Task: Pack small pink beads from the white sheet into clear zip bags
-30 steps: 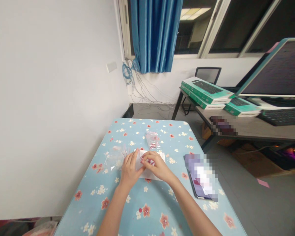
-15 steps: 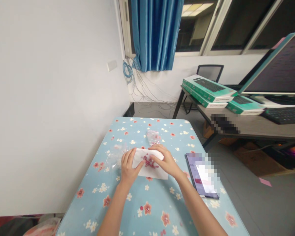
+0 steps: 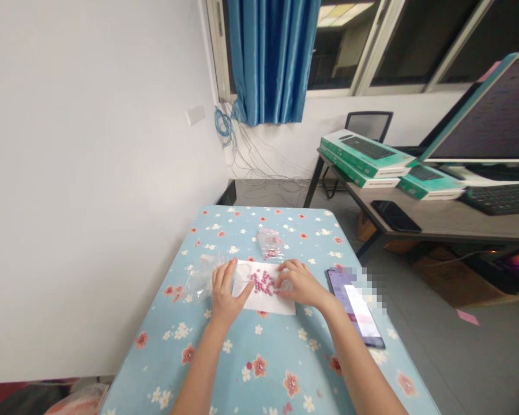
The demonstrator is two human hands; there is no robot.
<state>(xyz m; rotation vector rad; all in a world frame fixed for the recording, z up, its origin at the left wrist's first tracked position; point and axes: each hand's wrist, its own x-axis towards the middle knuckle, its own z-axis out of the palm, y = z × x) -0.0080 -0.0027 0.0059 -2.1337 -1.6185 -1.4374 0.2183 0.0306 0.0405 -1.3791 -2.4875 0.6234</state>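
Several small pink beads (image 3: 263,283) lie loosely scattered on a white sheet of paper (image 3: 255,302). My left hand (image 3: 228,290) rests at the sheet's left edge, fingers stretched and thumb spread apart, its thumb tip by the beads. My right hand (image 3: 301,283) is over the sheet's right side, fingers bent and parted from the thumb, close to the rightmost beads. Nothing shows gripped in either hand. Behind the paper lies a small clear bag (image 3: 270,243) with some pink beads at its bottom. Another clear plastic bag (image 3: 201,279) sits left of my left hand.
A flowered blue cloth (image 3: 259,357) covers the table. A phone (image 3: 355,311) with a lit screen lies at the table's right. On the neighbouring desk are a dark phone (image 3: 395,215), green keyboard boxes (image 3: 367,155) and a monitor (image 3: 488,115). A wall (image 3: 112,173) borders the left.
My right hand has moved right and slightly down, off the middle of the paper, uncovering more beads. The left hand stays at the sheet's left edge.
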